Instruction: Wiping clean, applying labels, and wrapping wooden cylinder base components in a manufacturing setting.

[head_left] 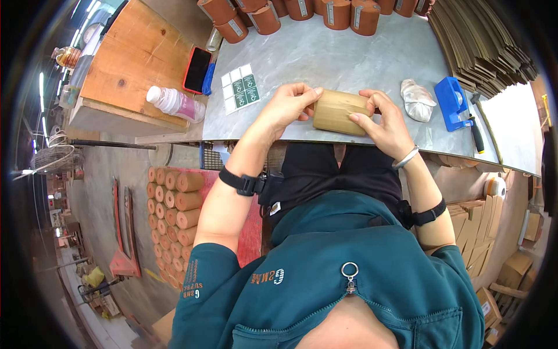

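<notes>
At the near edge of the grey metal table, both hands hold a short tan piece (pixel 339 111), rounded like a cardboard tube or sleeve, lying sideways. My left hand (pixel 292 104) pinches its left end between thumb and fingers. Around the right end closes my right hand (pixel 385 123), the thumb on the front face. Whether the piece is a closed tube or a curved sheet, I cannot tell. Left of it on the table lies a sheet of green and white stickers (pixel 239 88), some backing squares bare.
Reddish-brown cylinders (pixel 336 14) with grey strips line the table's back. Cardboard sheets (pixel 482 43) are stacked at far right. Nearby lie a crumpled white bundle (pixel 417 100), a blue tape dispenser (pixel 452 104) and a hammer (pixel 485 119). A bottle (pixel 174 103) and phone (pixel 197 70) are left.
</notes>
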`<state>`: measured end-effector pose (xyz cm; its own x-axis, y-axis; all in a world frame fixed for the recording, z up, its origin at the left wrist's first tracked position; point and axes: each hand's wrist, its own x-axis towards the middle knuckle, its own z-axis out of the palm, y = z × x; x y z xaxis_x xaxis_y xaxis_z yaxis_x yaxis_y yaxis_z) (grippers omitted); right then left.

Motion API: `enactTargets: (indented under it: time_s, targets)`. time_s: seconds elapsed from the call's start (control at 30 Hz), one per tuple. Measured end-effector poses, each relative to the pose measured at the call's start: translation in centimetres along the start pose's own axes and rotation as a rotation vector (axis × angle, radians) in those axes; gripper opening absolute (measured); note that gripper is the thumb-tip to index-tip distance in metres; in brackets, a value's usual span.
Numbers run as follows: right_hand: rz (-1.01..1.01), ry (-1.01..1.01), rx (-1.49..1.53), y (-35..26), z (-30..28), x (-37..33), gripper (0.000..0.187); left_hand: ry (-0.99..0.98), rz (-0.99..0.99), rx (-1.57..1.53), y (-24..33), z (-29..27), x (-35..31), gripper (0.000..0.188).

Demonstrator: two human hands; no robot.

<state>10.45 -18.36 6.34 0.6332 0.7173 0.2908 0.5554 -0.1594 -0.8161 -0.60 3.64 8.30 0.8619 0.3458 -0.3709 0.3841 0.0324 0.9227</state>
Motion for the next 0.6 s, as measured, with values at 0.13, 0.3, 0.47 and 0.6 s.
enactTargets:
  time_s: [0.13,0.3,0.47,0.6]
  targets:
    - [0.009,-0.002,0.019,-0.2,0.0,-0.1,0.033,-0.164,-0.121,0.015,0.1,-1.0,1.3,0.028]
    - [-0.027,-0.010,-0.015,-0.3,0.0,-0.4,0.030,-0.307,-0.125,-0.017,-0.3,-1.5,1.8,0.029]
    - [-0.056,-0.006,-0.073,0.0,0.3,-0.7,0.026,-0.307,-0.007,-0.125,-1.6,-1.0,1.5,0.026]
    - [-0.063,-0.025,-0.055,0.0,0.2,-0.8,0.023,-0.320,0.020,-0.145,-1.8,-1.0,1.6,0.025]
